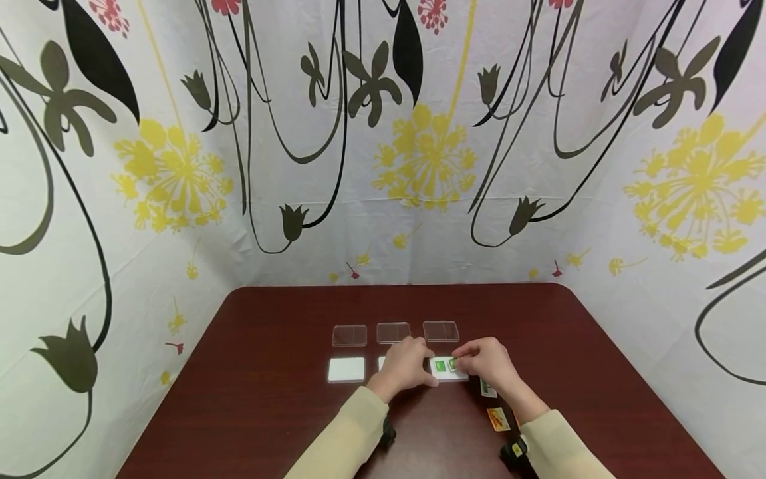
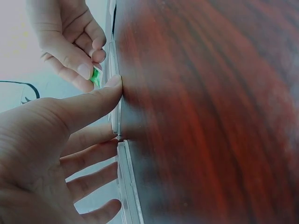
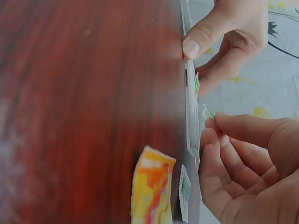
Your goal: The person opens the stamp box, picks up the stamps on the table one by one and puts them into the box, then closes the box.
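My left hand (image 1: 405, 364) grips a flat white case (image 1: 449, 378) at the right end of a row, thumb on its near edge and fingers on the far side. One small green stamp (image 1: 440, 366) lies on the case's left part. Above its right part, my right hand (image 1: 489, 362) pinches a second green stamp (image 3: 207, 112) between thumb and fingertip; in the right wrist view this stamp is tilted and apart from the case. Left of these, another white case (image 1: 380, 363) is mostly hidden behind my left hand.
A third white case (image 1: 346, 370) lies at the row's left end. Behind the row sit clear plastic trays or lids (image 1: 350, 336). Near my right forearm lie an orange-yellow stamp (image 1: 498, 420) and a green-and-white one (image 1: 487, 388) on the dark red table (image 1: 269, 406).
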The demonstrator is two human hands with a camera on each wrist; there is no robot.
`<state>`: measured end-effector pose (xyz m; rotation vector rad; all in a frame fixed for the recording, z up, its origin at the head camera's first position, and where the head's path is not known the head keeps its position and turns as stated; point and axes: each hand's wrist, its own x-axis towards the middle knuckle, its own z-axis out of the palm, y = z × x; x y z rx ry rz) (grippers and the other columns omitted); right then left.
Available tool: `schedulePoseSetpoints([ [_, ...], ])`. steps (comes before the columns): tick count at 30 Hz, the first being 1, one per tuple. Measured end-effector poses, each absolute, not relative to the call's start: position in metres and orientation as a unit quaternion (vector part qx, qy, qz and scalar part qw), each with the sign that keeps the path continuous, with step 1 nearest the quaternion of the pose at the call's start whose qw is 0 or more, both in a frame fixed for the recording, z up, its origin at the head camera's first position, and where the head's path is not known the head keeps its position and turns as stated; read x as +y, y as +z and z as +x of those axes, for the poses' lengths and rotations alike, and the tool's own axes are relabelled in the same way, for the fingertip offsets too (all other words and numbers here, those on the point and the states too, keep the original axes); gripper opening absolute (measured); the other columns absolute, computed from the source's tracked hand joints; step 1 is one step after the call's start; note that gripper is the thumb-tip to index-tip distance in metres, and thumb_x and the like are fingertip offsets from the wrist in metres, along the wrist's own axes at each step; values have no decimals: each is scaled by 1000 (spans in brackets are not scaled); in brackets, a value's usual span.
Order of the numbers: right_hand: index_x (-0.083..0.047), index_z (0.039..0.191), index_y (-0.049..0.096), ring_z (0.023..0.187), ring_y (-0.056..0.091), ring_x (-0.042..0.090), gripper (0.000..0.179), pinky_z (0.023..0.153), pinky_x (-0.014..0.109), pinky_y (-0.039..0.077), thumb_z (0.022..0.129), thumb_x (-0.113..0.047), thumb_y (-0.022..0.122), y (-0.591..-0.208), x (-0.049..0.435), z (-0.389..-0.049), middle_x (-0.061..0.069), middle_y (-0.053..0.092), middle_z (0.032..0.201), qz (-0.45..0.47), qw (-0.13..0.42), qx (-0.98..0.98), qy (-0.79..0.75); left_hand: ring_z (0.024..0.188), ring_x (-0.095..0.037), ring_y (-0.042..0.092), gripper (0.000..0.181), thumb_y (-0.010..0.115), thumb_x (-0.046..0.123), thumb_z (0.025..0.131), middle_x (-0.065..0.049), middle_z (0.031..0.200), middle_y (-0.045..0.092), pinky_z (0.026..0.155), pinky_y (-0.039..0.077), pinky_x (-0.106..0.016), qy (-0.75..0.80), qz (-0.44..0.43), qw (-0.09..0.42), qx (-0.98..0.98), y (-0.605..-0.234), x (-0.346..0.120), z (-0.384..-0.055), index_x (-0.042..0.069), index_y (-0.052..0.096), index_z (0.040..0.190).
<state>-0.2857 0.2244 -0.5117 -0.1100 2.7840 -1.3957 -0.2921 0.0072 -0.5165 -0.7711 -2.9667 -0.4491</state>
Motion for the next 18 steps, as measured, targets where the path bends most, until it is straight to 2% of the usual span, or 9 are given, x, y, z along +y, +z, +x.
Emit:
schedulePoseSetpoints([
  [11, -13, 77, 80, 61, 60, 15, 6, 54, 31, 51, 77, -9, 85, -510, 215, -287, -1, 70, 75, -32, -5, 916, -401, 88, -14, 55, 56, 87, 52, 75, 6, 100, 61, 71, 48, -31, -143, -251, 21, -957, -515, 6, -290, 22, 76, 121],
  [18, -13, 75, 79, 56, 57, 16, 8, 51, 32, 48, 76, -8, 84, -509, 211, -286, -1, 67, 68, -39, -8, 924, -380, 88, -14, 55, 56, 87, 52, 75, 6, 100, 61, 72, 48, -32, -142, -255, 26, -956, -514, 5, -291, 22, 76, 121],
])
